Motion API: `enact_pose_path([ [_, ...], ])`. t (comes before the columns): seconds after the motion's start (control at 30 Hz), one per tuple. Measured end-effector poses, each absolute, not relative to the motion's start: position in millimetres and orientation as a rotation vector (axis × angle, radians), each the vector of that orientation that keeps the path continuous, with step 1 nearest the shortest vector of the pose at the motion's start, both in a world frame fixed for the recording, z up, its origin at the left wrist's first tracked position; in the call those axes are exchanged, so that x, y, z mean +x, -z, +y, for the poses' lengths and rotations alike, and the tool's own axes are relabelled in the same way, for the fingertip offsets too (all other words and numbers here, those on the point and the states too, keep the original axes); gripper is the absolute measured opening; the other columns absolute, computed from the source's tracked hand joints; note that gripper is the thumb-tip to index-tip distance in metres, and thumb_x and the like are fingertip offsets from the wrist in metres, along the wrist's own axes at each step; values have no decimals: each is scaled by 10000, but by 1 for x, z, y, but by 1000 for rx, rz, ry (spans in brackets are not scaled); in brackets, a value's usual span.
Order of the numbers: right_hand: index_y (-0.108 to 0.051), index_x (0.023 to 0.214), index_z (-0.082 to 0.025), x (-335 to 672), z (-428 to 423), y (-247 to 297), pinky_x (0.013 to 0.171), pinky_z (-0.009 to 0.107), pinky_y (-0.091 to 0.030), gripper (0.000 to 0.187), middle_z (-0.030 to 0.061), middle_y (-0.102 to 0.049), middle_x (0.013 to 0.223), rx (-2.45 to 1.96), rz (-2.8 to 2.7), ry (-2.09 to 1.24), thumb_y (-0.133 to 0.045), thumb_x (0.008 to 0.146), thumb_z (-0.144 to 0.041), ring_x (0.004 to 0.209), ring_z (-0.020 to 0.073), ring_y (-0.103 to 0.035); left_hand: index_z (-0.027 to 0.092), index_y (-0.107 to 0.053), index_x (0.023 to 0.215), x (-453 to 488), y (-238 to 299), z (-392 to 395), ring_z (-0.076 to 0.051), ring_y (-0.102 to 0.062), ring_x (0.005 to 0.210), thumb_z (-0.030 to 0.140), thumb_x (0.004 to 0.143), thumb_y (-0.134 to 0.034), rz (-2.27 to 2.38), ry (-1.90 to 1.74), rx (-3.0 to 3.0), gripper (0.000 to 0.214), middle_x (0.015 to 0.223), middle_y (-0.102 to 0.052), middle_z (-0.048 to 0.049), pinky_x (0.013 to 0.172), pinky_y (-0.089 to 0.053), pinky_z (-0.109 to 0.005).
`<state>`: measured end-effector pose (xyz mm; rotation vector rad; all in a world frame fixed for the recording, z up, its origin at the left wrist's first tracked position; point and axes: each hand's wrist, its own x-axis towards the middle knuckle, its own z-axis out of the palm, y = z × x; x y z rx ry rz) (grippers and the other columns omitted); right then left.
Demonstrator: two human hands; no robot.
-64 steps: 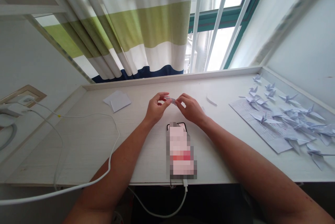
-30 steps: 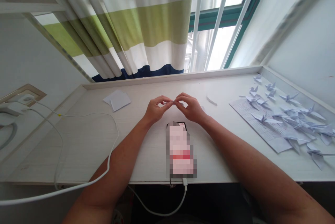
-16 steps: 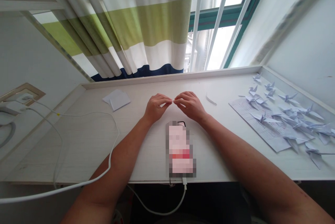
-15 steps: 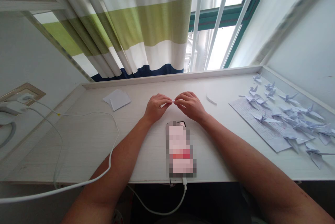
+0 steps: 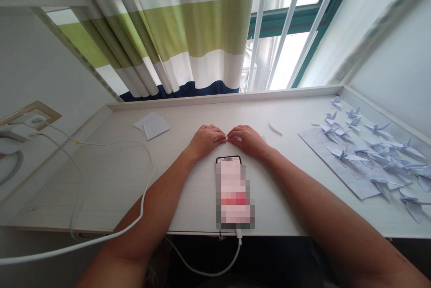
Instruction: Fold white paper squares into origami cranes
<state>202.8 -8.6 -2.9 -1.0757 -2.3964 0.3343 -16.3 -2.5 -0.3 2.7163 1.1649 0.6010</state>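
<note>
Just beyond the phone (image 5: 232,189), my left hand (image 5: 208,141) and my right hand (image 5: 248,140) meet fingertip to fingertip over the white desk. Both pinch a small piece of folded white paper (image 5: 237,138), mostly covered by the fingers. A bit of it shows between the fingertips and under my right fingers; its folded shape I cannot make out. Several folded paper cranes (image 5: 380,153) are spread over the right side of the desk.
Some cranes rest on a written sheet (image 5: 340,166). A curved paper strip (image 5: 275,128) lies right of my hands, and square paper sheets (image 5: 153,126) lie to the left. A white charging cable (image 5: 143,198) crosses over my left forearm.
My hands have come slightly nearer to me, and my fingers have curled in more around the paper. More white paper shows by the right fingers. The whole view has shifted a little.
</note>
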Motion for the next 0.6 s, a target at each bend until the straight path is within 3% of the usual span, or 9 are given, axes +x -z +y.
enact_pose_path([
  [0.2, -765, 948, -207, 201, -11, 1, 950, 394, -472, 171, 67, -775, 1009, -1135, -2365, -367, -595, 945, -221, 956, 230, -683, 270, -772, 925, -12, 6, 1, -220, -633, 1007, 328, 953, -609, 1157, -697, 2535, 175, 1035, -748, -31, 920, -438, -379],
  [0.6, -770, 858, -202, 200, -7, 6, 853, 326, -514, 108, 52, -771, 933, -1238, -2031, -666, -668, 862, -237, 898, 205, -691, 261, -771, 765, -9, 9, 3, -227, -640, 964, 335, 815, -739, 1232, -894, 2118, 95, 897, -754, -19, 939, -471, -377],
])
